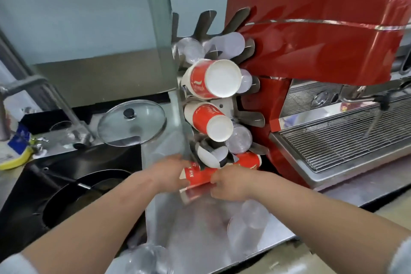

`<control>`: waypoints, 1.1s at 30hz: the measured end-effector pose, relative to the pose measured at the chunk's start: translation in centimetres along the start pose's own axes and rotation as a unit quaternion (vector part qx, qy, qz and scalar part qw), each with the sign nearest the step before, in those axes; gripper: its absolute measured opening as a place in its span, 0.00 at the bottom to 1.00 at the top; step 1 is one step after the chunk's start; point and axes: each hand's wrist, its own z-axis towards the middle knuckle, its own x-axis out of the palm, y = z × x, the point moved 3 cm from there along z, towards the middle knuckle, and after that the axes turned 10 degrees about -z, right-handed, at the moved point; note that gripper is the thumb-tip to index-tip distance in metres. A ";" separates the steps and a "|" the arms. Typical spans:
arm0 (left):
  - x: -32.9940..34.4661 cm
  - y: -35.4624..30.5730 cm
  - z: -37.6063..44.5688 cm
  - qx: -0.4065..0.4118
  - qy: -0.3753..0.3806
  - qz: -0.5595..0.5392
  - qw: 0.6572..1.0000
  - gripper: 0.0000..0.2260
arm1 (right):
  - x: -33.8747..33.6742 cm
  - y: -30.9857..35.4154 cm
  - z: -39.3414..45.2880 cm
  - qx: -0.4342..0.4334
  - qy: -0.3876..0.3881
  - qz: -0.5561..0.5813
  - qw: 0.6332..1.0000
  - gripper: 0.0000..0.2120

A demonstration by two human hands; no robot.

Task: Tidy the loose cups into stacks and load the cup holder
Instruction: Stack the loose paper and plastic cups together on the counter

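Head view, red cup stack (196,179) between both hands' fingers (178,160)

Espresso machine (311,29), right of frame: glossy red body, thin silver stripe, silver wire drip grille below.
Cup holder (251,115), centre: grey brushed metal prongs.
Upper paper cup stack (211,79), centre: red with white script marking, white base and rim band.
Lower paper cup stack (209,121), centre: red and white, white base.
Held paper cup stack (198,179), lower centre: red with white lettering.
Clear plastic cups (246,227), lower centre: colourless, see-through.
Pan lid (132,122), left of centre: clear glass, silver rim, black knob.
Sink (55,184), lower left: black.
Wall (77,6), upper left: pale blue-grey.
Counter (200,240), bottom centre: silver-grey.
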 end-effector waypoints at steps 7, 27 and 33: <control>2.4 2.1 2.2 0.044 -0.019 0.012 0.999 0.29 | 1.7 4.4 3.6 0.049 0.014 -0.041 0.998 0.20; 4.6 5.1 -2.2 0.041 0.072 -0.087 0.993 0.27 | 6.0 6.2 6.4 0.123 -0.052 -0.027 0.991 0.31; 5.3 6.2 -3.6 0.045 0.033 -0.128 0.990 0.36 | 4.8 7.4 4.8 0.060 -0.109 0.031 0.992 0.34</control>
